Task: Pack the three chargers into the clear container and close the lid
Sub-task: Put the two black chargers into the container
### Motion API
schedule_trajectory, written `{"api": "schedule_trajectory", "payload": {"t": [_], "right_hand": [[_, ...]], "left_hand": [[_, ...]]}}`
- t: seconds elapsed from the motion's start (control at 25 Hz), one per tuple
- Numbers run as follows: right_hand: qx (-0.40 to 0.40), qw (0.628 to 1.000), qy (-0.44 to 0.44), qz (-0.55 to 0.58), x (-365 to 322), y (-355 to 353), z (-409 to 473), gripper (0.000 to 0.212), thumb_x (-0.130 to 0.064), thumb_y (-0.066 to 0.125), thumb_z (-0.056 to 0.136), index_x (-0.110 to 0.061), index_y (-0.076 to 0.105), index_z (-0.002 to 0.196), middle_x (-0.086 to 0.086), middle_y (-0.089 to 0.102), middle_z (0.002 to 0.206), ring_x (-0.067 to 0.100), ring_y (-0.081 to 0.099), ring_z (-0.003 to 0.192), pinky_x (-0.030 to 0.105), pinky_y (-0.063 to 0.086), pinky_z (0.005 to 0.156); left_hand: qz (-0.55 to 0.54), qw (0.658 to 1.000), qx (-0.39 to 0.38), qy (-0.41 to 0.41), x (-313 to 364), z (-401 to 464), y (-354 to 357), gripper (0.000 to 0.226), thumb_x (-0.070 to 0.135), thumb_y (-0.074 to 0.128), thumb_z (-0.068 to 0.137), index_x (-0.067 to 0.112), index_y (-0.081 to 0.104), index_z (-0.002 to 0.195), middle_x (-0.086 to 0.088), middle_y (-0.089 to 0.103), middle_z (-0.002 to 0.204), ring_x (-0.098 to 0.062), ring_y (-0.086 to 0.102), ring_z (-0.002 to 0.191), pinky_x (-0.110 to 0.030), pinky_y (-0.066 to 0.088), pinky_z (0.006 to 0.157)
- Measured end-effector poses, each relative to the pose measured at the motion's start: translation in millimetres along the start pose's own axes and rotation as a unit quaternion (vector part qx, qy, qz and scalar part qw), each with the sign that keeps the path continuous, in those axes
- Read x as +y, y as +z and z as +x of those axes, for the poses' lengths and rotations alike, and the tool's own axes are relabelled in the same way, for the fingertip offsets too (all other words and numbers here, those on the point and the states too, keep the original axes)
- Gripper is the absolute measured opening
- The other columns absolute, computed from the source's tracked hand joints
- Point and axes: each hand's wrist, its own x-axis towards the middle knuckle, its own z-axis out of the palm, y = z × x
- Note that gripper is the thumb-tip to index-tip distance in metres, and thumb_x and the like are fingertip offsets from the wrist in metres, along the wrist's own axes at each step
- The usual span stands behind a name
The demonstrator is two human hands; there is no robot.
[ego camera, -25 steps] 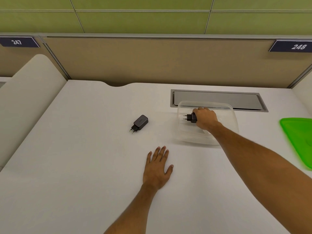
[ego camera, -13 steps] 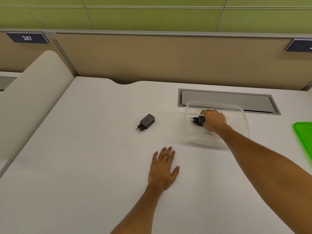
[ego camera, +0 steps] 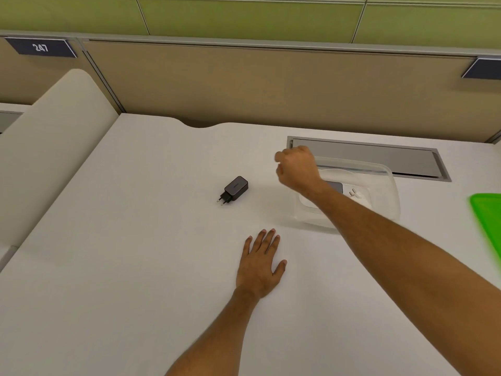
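Note:
A black charger (ego camera: 234, 189) with two pins lies on the white desk (ego camera: 135, 267), left of the clear container (ego camera: 385, 191). Inside the container I see a white charger (ego camera: 357, 195) with its pins up and part of a dark charger (ego camera: 334, 185) behind my forearm. My right hand (ego camera: 296, 169) hovers over the container's left rim, fingers curled loosely, with nothing visible in it. My left hand (ego camera: 261, 264) lies flat on the desk, fingers apart, nearer to me. The green lid (ego camera: 488, 221) lies at the right edge.
A grey cable hatch (ego camera: 366, 156) is set into the desk just behind the container. A beige partition wall (ego camera: 271, 85) closes off the back. A rounded white divider (ego camera: 54, 147) stands at the left side.
My right hand has let go of the dark charger in the container and has risen up and left, past the rim. The camera has turned left. My left hand stays flat.

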Motion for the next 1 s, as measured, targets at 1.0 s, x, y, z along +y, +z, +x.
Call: {"api": "schedule_trajectory", "payload": {"t": [1.0], "right_hand": [[-0.153, 0.981, -0.114, -0.044, -98.2, 78.6, 9.7, 0.047, -0.009, 0.061, 0.084, -0.009, 0.048, 0.13, 0.011, 0.047, 0.135, 0.027, 0.047, 0.122, 0.048, 0.03, 0.109]], "left_hand": [[-0.012, 1.0, -0.023, -0.006, -1.5, 0.8, 5.4, 0.07, 0.06, 0.023, 0.092, 0.023, 0.015, 0.151, 0.002, 0.01, 0.161, -0.013, -0.006, 0.147, -0.043, -0.005, 0.12]]}}
